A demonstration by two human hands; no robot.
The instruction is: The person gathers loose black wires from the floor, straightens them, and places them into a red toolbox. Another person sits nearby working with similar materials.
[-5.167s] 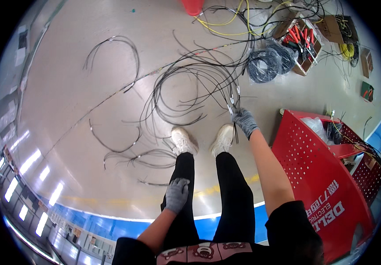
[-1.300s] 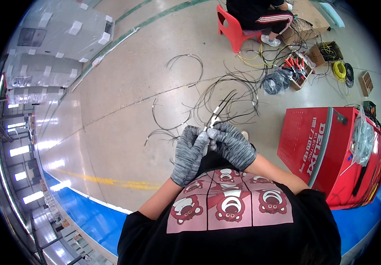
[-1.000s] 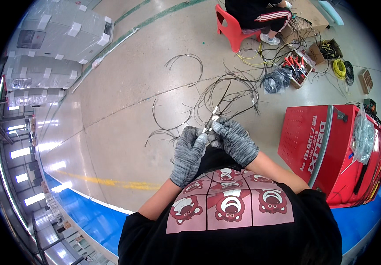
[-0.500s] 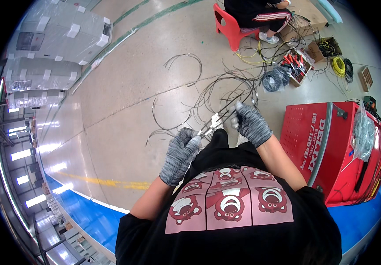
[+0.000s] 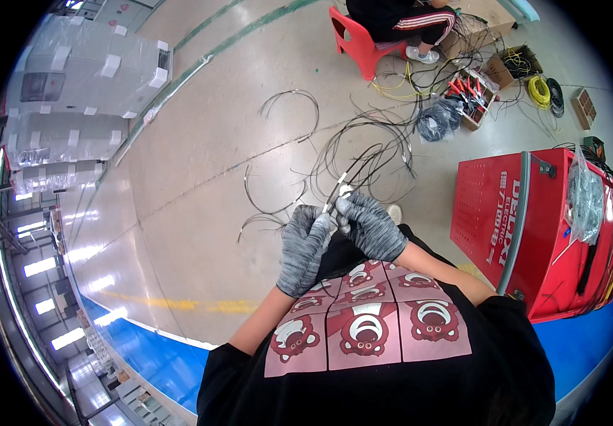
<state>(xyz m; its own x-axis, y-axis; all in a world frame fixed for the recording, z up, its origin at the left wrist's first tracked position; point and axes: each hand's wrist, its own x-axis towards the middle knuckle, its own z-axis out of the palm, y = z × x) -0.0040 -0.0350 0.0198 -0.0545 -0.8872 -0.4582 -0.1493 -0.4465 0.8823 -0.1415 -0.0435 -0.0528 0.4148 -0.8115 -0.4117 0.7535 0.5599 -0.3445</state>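
Far left: grey cabinets wrapped in clear plastic film (image 5: 72, 85). Right of these, thin black cable lengths bent into open arcs (image 5: 258, 206) lie on the grey floor. My left hand, in a grey knitted glove (image 5: 303, 245), pinches the thin black cables with white sleeves (image 5: 336, 188) between thumb and fingers. The cables are located in front of my torso, between both hands, free ends pointing away from me. My right hand, in a matching glove (image 5: 372, 226), pinches the same cables beside a white sleeve; I cannot tell which strand. Beyond both hands, a loose tangle of thin black cables (image 5: 353, 126) lies on the floor. Further right: a red plastic chair (image 5: 353, 44) with a seated co-worker (image 5: 427, 21); a dark coil in clear film (image 5: 438, 121); a brown box (image 5: 483, 113) holding red-handled tools (image 5: 468, 94); a red metal cart (image 5: 477, 206).
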